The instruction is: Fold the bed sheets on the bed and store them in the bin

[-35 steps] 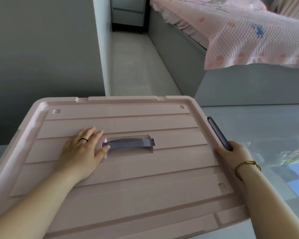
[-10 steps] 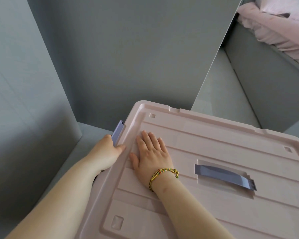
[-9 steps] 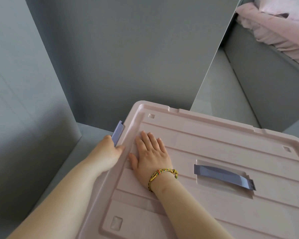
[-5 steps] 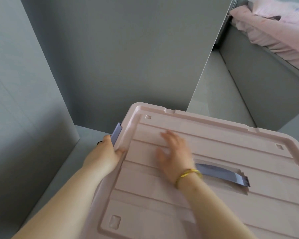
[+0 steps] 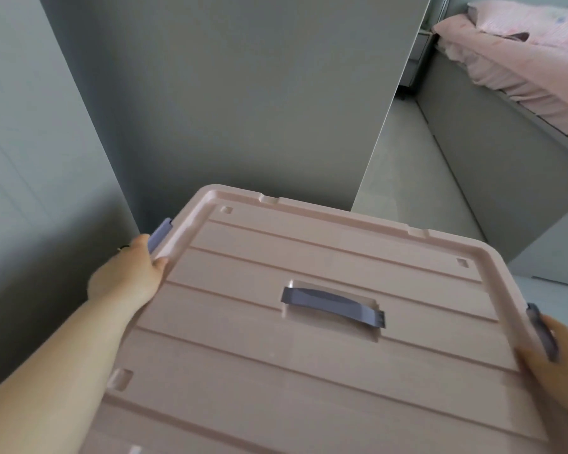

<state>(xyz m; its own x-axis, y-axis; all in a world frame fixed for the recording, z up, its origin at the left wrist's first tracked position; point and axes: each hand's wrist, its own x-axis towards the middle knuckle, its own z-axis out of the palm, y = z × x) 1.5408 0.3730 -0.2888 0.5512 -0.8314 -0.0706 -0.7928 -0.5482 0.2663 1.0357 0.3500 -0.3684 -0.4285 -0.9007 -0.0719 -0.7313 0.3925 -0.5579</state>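
**Lidded bin held at both ends: latch and grip risks**

- Bin [image 5: 309,371]: pink, lid [image 5: 325,250] on, fills the lower frame. The contents are hidden, so I cannot tell whether any sheets are inside.
- Pink bed sheets [image 5: 532,60] lie on the bed [image 5: 505,152] at upper right, well apart from the bin, with a strip of floor [image 5: 404,178] between.
- Left hand [image 5: 125,280]: grasping the bin's left edge, thumb on the lid rim, fingers wrapped under beside the left latch [image 5: 159,235].
- Right hand [image 5: 558,365]: curled round the right edge at the right latch [image 5: 543,332]. It is blurred and partly cut off, but reads as a grasp.
- The top handle [image 5: 333,308] is untouched.

Risks, as judged from here:
- Fingers sit right at both latches. A snap open or shut could pinch them.
- If only one latch frees, the lid may twist or jam on the rim.
- If the bin is being lifted, smooth plastic edges give little purchase. An uneven pull could tip it or let one end slip.
- The grey panel [image 5: 243,93] stands close behind, and the far rim could knock it.
- The bin is far from the bed, so folded sheets carried across may come undone.
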